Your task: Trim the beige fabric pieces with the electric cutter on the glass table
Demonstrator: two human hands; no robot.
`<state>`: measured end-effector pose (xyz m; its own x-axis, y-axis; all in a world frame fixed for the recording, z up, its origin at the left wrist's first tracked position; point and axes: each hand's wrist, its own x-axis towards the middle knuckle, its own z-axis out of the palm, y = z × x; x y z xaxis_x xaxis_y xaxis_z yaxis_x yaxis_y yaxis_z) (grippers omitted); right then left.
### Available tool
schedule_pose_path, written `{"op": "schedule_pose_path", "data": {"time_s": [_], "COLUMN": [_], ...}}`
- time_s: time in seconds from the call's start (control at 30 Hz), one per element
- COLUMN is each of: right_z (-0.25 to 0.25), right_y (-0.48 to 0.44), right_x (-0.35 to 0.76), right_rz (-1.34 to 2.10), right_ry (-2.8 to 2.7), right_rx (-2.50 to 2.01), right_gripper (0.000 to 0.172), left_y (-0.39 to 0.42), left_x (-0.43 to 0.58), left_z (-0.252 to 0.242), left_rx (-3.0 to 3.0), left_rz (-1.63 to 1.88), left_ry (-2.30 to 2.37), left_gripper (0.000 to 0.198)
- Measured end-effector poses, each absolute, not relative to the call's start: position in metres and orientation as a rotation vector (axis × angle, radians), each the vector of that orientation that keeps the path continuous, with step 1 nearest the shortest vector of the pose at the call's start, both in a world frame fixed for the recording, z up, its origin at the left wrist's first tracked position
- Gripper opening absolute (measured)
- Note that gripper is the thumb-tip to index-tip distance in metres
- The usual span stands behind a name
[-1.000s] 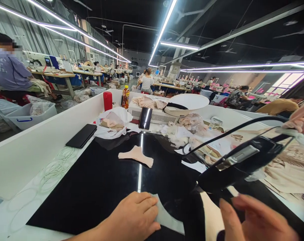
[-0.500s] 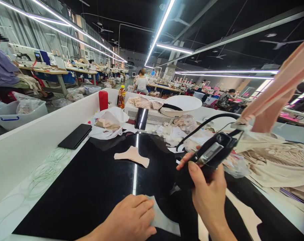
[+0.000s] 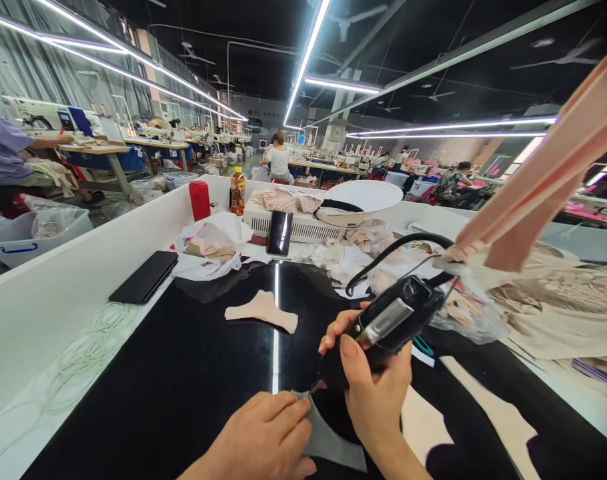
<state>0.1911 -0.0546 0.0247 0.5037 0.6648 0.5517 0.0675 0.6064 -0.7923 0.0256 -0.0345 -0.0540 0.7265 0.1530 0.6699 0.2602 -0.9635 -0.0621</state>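
My left hand (image 3: pixel 263 437) lies flat on a thin grey fabric piece (image 3: pixel 333 443) at the near edge of the black work surface (image 3: pixel 183 373), fingers stretched out and pressing it down. My right hand (image 3: pixel 371 387) is wrapped round a black corded hand tool (image 3: pixel 383 323) with a silver plate; its tip points down at the grey piece's upper edge. The tool's black cable (image 3: pixel 398 247) arcs up and to the right. A beige cut fabric piece (image 3: pixel 263 310) lies further back on the black surface.
A black phone (image 3: pixel 143 277) and white elastic loops (image 3: pixel 98 327) lie at left by the white wall. Further back stand a white bag (image 3: pixel 211 243), red cup (image 3: pixel 200 200), bottle (image 3: pixel 237 191) and white basin (image 3: pixel 368 197). Beige fabric heaps (image 3: pixel 558 313) fill the right. Pink fabric (image 3: pixel 538 180) hangs at upper right. Other workers sit at machines behind.
My right hand has taken hold of the black tool and brought it down and left to the grey piece. Pink fabric came into view at upper right. My left hand has stayed put.
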Motion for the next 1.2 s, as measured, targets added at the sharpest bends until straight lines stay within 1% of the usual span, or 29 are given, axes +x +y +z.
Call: {"op": "schedule_pose_path", "data": {"time_s": [0.3, 0.43, 0.53, 0.67, 0.83, 1.03, 1.2], "right_z": [0.031, 0.033, 0.033, 0.03, 0.027, 0.026, 0.027], "right_y": [-0.054, -0.053, -0.053, -0.051, -0.051, -0.052, -0.049], "right_x": [0.185, 0.184, 0.183, 0.182, 0.179, 0.177, 0.174], "right_rz": [0.391, 0.387, 0.408, 0.448, 0.474, 0.482, 0.513], "right_ry": [-0.972, -0.954, -0.946, -0.939, -0.964, -0.939, -0.924], "right_rx": [-0.896, -0.948, -0.928, -0.841, -0.842, -0.873, -0.823], "right_gripper": [0.026, 0.024, 0.026, 0.027, 0.026, 0.028, 0.029], "left_y": [-0.033, -0.034, -0.034, -0.032, -0.033, -0.035, -0.034], "left_x": [0.024, 0.025, 0.025, 0.025, 0.024, 0.022, 0.024], "left_z": [-0.052, -0.048, -0.046, -0.046, -0.05, -0.056, -0.056], "left_rx": [-2.78, -2.751, -2.733, -2.745, -2.792, -2.804, -2.759], "left_rz": [-1.034, -1.092, -1.126, -1.103, -1.043, -0.953, -1.0], "left_ry": [-0.323, -0.323, -0.326, -0.314, -0.324, -0.328, -0.313], "left_gripper": [0.032, 0.039, 0.043, 0.039, 0.032, 0.032, 0.033]}}
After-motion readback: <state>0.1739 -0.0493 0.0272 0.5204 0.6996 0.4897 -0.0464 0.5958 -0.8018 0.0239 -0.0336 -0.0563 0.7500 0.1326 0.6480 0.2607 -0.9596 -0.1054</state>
